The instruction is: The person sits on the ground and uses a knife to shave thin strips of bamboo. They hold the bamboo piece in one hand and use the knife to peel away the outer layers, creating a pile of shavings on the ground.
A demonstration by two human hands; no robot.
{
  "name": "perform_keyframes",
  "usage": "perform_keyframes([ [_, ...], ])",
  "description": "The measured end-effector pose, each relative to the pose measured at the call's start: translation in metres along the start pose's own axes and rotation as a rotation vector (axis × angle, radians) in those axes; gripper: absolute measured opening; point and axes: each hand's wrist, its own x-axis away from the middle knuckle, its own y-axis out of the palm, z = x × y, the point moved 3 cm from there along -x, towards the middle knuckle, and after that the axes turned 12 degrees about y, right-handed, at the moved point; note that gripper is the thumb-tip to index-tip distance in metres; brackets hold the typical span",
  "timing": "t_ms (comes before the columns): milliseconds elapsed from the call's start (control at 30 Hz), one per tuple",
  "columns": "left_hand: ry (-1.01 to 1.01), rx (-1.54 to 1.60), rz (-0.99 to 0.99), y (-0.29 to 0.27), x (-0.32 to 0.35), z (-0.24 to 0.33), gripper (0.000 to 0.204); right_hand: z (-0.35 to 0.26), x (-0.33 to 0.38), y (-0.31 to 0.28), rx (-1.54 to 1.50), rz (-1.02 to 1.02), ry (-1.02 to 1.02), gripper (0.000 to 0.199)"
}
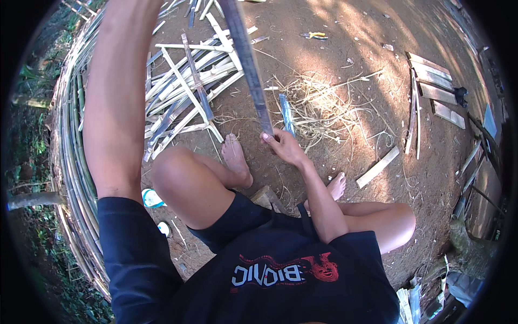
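A long dark bamboo strip (249, 65) with a paler edge slants down from the top rim toward my knees. Its lower end is pinched between the thumb and fingers of my right hand (286, 147), in front of my bare feet. My left arm rises past the upper rim, so my left hand and what it may hold are out of sight. Just beyond my right hand a short bluish strip (286, 114) lies on the dirt, beside a heap of thin curly shavings (329, 110). A small wooden block (267, 198) sits between my legs.
Split bamboo strips (186, 81) lie crisscrossed ahead on the left. Long bamboo poles (70, 162) line the left side. Yellow-handled pliers (314, 35) lie far ahead. Flat boards (437, 92) and a pale slat (377, 167) lie right. A white-and-teal container (152, 198) stands by my left knee.
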Motion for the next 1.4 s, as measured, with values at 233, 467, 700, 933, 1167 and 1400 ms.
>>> perform_keyframes([
  [233, -0.065, -0.808, -0.855, 0.031, 0.128, -0.124, 0.054, 0.015, 0.014, -0.028, -0.476, 0.148, 0.004, 0.037],
  [467, -0.008, -0.923, -1.445, 0.021, 0.291, -0.103, 0.069, 0.025, 0.011, -0.049, -0.686, 0.266, 0.165, 0.038],
  [700, 0.372, -0.857, -1.534, 0.022, 0.3, -0.133, 0.047, 0.014, 0.003, -0.025, -0.958, 0.184, 0.196, 0.037],
  [933, 0.686, -0.92, -0.977, 0.02, 0.237, -0.105, 0.022, 0.006, 0.014, -0.047, -1.053, 0.189, 0.058, 0.065],
  [1167, 0.211, -0.725, -0.086, -0.034, 0.146, -0.056, 0.023, 0.17, 0.009, -0.033, 0.463, 0.717, 0.503, 0.055],
  [1400, 0.141, -0.697, 0.05, -0.073, 0.145, -0.06, 0.023, 0.186, -0.011, -0.026, 0.52, 0.439, 0.471, 0.049],
])
